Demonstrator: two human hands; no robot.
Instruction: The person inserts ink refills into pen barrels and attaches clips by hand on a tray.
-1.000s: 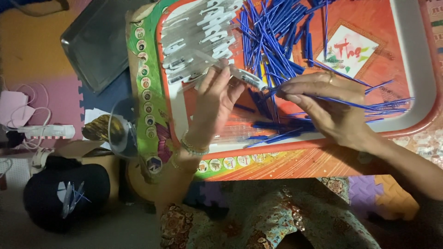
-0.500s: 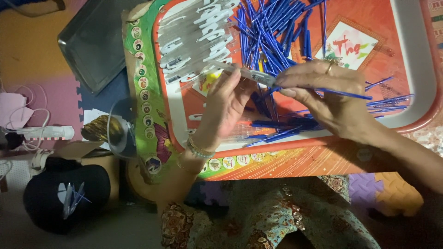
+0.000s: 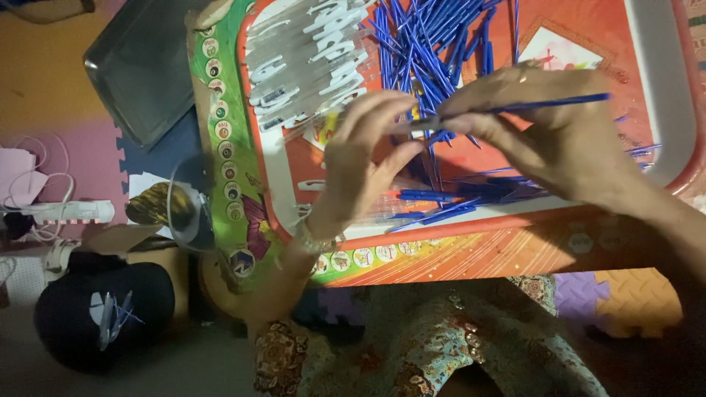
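Crowded tray leaves little room for hands

Both hands, the left hand and the right hand, hover over the red tray, whose middle is heaped with blue pen refills, with clear pen barrels banked at its far left. Bare tray shows only around the printed picture toward the right rim. A refill held between the hands spans the gap over the pile. Left of the low surface, a dark metal tray, a power strip and a black cap crowd the floor.
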